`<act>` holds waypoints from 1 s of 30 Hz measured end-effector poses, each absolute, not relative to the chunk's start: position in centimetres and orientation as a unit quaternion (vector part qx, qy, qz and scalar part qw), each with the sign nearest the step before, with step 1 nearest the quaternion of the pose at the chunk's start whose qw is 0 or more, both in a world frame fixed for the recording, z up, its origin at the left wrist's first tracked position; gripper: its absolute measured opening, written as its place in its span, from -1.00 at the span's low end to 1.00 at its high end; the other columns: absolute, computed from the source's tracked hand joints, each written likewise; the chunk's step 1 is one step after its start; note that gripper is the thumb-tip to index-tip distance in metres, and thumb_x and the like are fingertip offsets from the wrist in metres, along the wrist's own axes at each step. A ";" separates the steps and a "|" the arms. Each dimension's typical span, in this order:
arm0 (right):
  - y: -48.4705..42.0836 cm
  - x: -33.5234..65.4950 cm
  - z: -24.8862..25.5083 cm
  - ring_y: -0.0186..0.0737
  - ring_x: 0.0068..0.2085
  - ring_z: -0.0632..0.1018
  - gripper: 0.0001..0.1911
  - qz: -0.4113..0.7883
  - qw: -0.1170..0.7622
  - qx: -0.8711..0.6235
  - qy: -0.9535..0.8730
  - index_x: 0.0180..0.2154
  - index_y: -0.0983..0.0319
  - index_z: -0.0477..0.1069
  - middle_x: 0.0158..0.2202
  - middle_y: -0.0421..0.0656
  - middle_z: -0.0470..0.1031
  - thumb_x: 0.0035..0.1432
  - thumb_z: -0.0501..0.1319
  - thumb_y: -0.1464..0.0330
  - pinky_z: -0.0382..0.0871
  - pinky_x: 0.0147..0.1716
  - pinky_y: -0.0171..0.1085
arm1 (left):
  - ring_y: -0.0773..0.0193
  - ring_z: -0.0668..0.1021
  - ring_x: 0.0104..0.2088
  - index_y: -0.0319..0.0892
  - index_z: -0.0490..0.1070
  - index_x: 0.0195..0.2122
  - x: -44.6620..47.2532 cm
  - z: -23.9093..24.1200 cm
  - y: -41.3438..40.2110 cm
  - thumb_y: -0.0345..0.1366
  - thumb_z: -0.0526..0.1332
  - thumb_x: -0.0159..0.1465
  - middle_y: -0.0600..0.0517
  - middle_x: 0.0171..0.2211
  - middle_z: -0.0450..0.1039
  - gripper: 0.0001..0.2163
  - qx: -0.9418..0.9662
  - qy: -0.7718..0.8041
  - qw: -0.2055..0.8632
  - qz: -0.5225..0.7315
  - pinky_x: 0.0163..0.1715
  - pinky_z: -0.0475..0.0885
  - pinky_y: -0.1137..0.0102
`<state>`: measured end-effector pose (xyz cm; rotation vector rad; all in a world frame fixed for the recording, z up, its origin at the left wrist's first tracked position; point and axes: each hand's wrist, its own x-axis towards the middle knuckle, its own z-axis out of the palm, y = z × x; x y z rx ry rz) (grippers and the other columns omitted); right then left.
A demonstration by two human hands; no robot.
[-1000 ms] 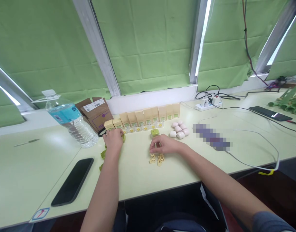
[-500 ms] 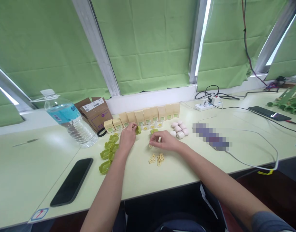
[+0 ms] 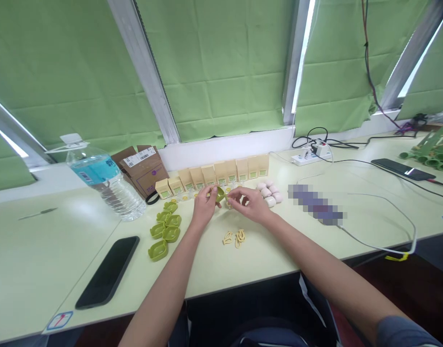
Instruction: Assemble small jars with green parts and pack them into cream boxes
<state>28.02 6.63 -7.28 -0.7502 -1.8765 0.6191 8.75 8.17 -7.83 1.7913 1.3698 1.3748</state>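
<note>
My left hand (image 3: 204,208) is closed around a green plastic shell (image 3: 220,193), its hollow side turned toward my right hand. Fingertips of my right hand (image 3: 249,204) pinch a small pale yellow loop right at the shell's edge, mostly hidden by the fingers. Below the hands lie several loose yellow plastic loops (image 3: 239,236). More green shells (image 3: 171,234) sit in a cluster left of my left forearm. Several pale pink and white rounded pieces (image 3: 270,193) are grouped just past my right hand.
A row of small cardboard boxes (image 3: 208,174) stands behind the hands, clear pieces before it. To the left are a water bottle (image 3: 105,180), a brown carton (image 3: 145,173) and a black phone (image 3: 108,272). On the right are a power strip (image 3: 311,156), cables and another phone (image 3: 402,169).
My left hand has moved right and nearer with the green shell. My right hand has risen to meet it with the loop. The two hands now come together.
</note>
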 end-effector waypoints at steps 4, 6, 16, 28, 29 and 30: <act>6.8 28.0 -7.5 -0.25 -0.33 0.52 -0.70 0.243 0.498 -0.298 -0.777 -0.10 0.15 0.57 -0.30 -0.11 0.59 0.30 0.19 0.14 0.41 -0.37 -0.28 | 0.41 0.55 -0.56 -0.19 0.49 -0.07 8.9 -8.0 8.5 0.06 0.09 0.36 -0.03 -0.23 0.54 -0.58 0.649 0.486 0.279 0.515 -0.44 0.51 0.43; 6.9 28.0 -7.5 -0.24 -0.32 0.53 -0.70 0.245 0.500 -0.293 -0.777 -0.13 0.15 0.58 -0.28 -0.10 0.60 0.29 0.19 0.13 0.42 -0.38 -0.28 | 0.39 0.55 -0.56 -0.21 0.50 -0.11 9.0 -8.1 8.5 0.06 0.09 0.36 -0.02 -0.27 0.54 -0.58 0.651 0.479 0.292 0.510 -0.46 0.50 0.43; 7.2 27.8 -7.8 -0.26 -0.29 0.57 -0.74 0.279 0.499 -0.309 -0.760 -0.27 0.19 0.54 -0.27 -0.13 0.60 0.21 0.29 0.13 0.48 -0.33 -0.30 | 0.32 0.56 -0.58 -0.22 0.53 -0.09 9.6 -7.3 7.6 0.01 0.21 0.28 -0.03 -0.30 0.60 -0.61 0.653 0.451 0.402 0.456 -0.51 0.43 0.40; 8.2 27.9 -8.4 -0.20 -0.21 0.65 -0.83 0.283 0.519 -0.336 -0.733 -0.21 0.19 0.61 -0.18 -0.10 0.65 0.21 0.25 0.33 0.61 -0.18 -0.22 | 0.21 0.64 -0.39 -0.23 0.45 0.07 8.9 -7.5 8.0 -0.05 0.36 0.17 -0.12 -0.19 0.62 -0.49 0.596 0.393 0.503 0.487 -0.27 0.48 0.32; 8.2 27.9 -8.4 -0.20 -0.20 0.65 -0.82 0.286 0.517 -0.333 -0.735 -0.19 0.18 0.61 -0.16 -0.10 0.64 0.21 0.25 0.34 0.61 -0.17 -0.22 | 0.21 0.64 -0.38 -0.23 0.45 0.07 8.9 -7.5 8.0 -0.05 0.35 0.18 -0.12 -0.18 0.61 -0.50 0.595 0.385 0.509 0.489 -0.25 0.49 0.30; 8.1 27.9 -8.3 -0.20 -0.18 0.65 -0.80 0.290 0.514 -0.328 -0.738 -0.17 0.18 0.61 -0.15 -0.09 0.64 0.21 0.24 0.34 0.62 -0.16 -0.22 | 0.21 0.63 -0.36 -0.22 0.47 0.07 8.8 -7.5 8.0 -0.05 0.35 0.19 -0.13 -0.17 0.61 -0.51 0.594 0.377 0.512 0.492 -0.23 0.50 0.29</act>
